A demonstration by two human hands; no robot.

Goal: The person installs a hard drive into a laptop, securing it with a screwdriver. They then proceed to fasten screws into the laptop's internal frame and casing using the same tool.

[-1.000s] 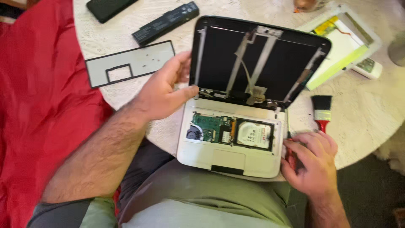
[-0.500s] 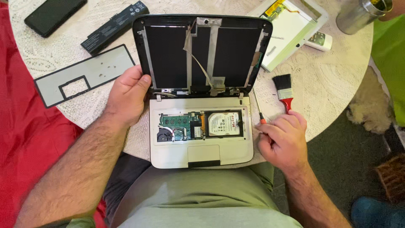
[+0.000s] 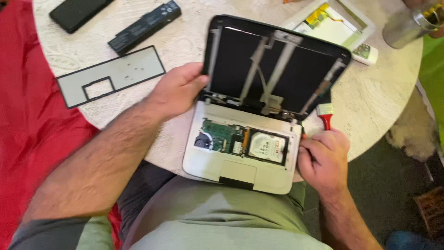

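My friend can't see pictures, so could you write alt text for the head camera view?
A person's left hand grips the left edge of an opened-up small laptop with its circuit board and drive exposed, while the right hand holds a small red-handled tool at its right side. A brush, a battery and a grey frame panel lie on the round table.

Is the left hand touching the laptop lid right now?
Touching. The head view shows the left hand with fingers wrapped on the left edge of the laptop lid.
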